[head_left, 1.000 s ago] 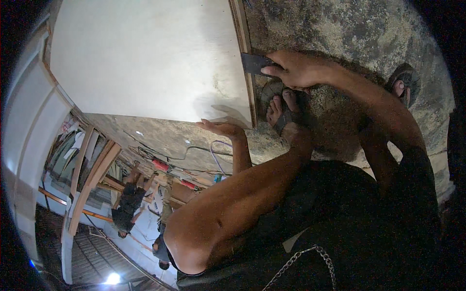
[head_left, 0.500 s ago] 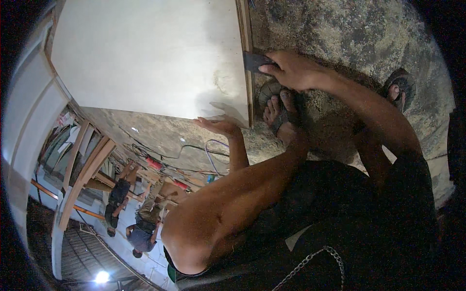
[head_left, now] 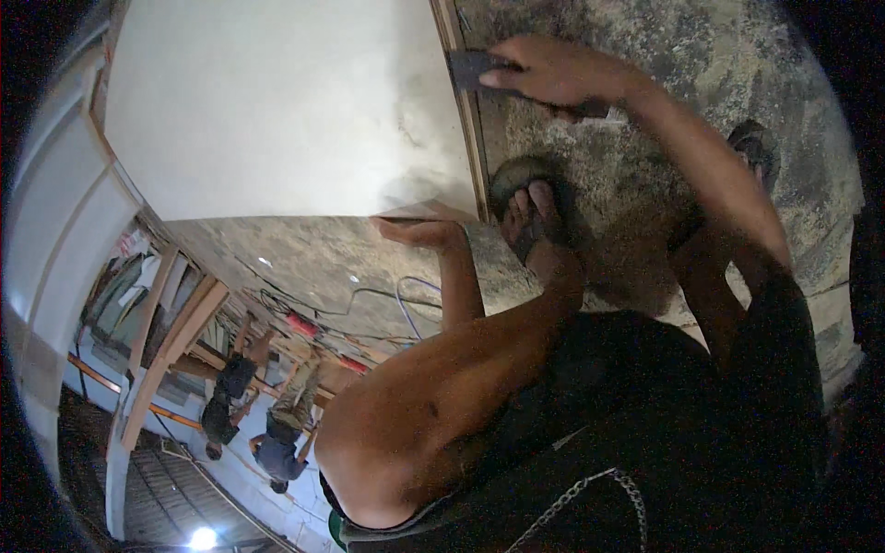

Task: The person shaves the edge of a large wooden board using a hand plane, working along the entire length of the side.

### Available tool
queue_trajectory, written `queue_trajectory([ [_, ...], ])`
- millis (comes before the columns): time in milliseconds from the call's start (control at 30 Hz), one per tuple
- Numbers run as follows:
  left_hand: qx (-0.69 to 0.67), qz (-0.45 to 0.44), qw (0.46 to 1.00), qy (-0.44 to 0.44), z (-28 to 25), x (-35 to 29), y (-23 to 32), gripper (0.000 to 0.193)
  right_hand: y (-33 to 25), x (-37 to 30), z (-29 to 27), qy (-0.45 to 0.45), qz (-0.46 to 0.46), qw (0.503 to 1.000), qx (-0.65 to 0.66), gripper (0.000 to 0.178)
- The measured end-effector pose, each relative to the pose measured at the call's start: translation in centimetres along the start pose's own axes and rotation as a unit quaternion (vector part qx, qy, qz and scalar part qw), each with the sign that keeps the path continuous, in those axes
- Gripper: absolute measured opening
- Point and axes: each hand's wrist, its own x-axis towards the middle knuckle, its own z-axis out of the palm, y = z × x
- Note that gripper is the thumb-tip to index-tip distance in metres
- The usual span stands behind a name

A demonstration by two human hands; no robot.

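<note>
A large white panel [head_left: 277, 111] with a bare wooden edge [head_left: 467, 129] fills the upper left. My right hand [head_left: 562, 74] is closed on a dark, flat piece of sandpaper [head_left: 470, 69], pressing it to that wooden edge near the top. The thumb lies over the sandpaper, and its grit side is hidden. My left hand [head_left: 424, 232] holds the panel's near edge by the corner, fingers stretched along it, some of them hidden. A faint reflection of this hand shows on the panel's glossy face.
My sandalled foot [head_left: 530, 217] stands on the stained concrete floor [head_left: 636, 221] beside the panel's corner. Cables [head_left: 369, 293] and a red tool [head_left: 300, 323] lie beyond my left knee [head_left: 387, 461]. Two people [head_left: 277, 452] are farther off, past some timber boards [head_left: 180, 355].
My right hand has slid the sandpaper up along the wooden edge, away from my foot. My left hand stays at the panel's near edge, and the whole view has shifted slightly.
</note>
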Motion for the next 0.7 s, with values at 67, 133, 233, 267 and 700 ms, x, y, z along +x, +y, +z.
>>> queue_trajectory([
  [67, 0.069, 0.025, 0.997, -0.021, 0.9, -0.5, -0.9, 0.066, 2.6, 0.5, 2.7, 0.046, -0.045, 0.998, 0.015, 0.043],
  [133, 0.149, 0.055, 0.986, -0.041, 0.8, -1.1, -1.1, 0.067, 2.5, -0.3, 4.1, 0.084, -0.093, 0.991, 0.039, 0.043],
  [233, 0.271, 0.115, 0.954, -0.05, -0.7, -1.3, -0.2, 0.07, 0.9, -1.4, 5.9, 0.133, -0.12, 0.98, 0.092, 0.043],
  [267, 0.315, 0.12, 0.939, -0.064, -1.5, -2.6, -0.6, 0.07, 1.9, -1.9, 6.5, 0.135, -0.108, 0.98, 0.098, 0.043],
  [700, 0.214, 0.204, 0.954, -0.049, 3.4, 3.5, 4.1, 0.053, 1.7, -2.1, 5.6, 0.078, -0.035, 0.981, 0.172, 0.04],
])
